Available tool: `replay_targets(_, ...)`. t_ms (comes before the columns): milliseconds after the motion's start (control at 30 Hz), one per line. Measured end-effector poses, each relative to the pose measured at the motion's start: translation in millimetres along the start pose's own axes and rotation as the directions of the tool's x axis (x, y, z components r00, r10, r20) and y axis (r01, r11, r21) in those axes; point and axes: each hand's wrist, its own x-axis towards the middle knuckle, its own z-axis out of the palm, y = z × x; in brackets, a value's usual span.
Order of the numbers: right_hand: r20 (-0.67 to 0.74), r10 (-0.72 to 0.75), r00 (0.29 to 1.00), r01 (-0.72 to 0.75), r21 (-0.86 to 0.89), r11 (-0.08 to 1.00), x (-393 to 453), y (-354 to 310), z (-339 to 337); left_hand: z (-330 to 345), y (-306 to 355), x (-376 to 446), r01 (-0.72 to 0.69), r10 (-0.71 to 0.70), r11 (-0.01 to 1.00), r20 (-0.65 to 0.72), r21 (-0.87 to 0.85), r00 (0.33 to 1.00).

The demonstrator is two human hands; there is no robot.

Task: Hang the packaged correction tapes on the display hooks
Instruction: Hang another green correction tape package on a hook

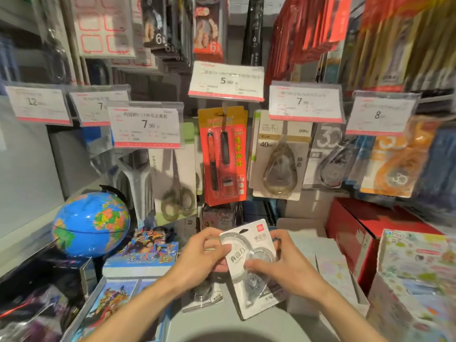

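A white packaged correction tape (249,253) with a clear blister is held low in front of me, tilted, top end toward the shelf. My left hand (199,257) grips its left edge and my right hand (283,267) grips its right side over the blister. Another pack (204,294) lies flat beneath my left hand. On the display hooks above hang more correction tapes: a beige 40m pack (277,156), a grey pack (328,156) and an orange pack (392,164), each under a price tag.
A red pen pack (223,156) and scissors (176,183) hang left of the tapes. A blue globe (91,224) and comic boxes (145,253) stand at left. A red carton (365,225) and colourful boxes (417,275) sit at right.
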Motion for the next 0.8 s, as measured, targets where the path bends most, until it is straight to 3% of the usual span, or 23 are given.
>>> replay_targets(400, 0.015, -0.113, 0.994, 0.11, 0.117, 0.987, -63, -1, -121, 89, 85, -27, -0.202, 0.2, 0.979, 0.066, 0.03, 0.978)
replay_targets(667, 0.005, -0.233, 0.972, 0.222, 0.279, 0.934, -79, 3, -211, 164, 146, -30, -0.34, 0.342, 0.935, -0.004, 0.097, 0.94)
replay_targets(800, -0.085, -0.266, 0.96, 0.279, 0.254, 0.926, -80, 1, -239, 179, 177, -20, -0.392, 0.408, 0.911, -0.149, 0.125, 0.901)
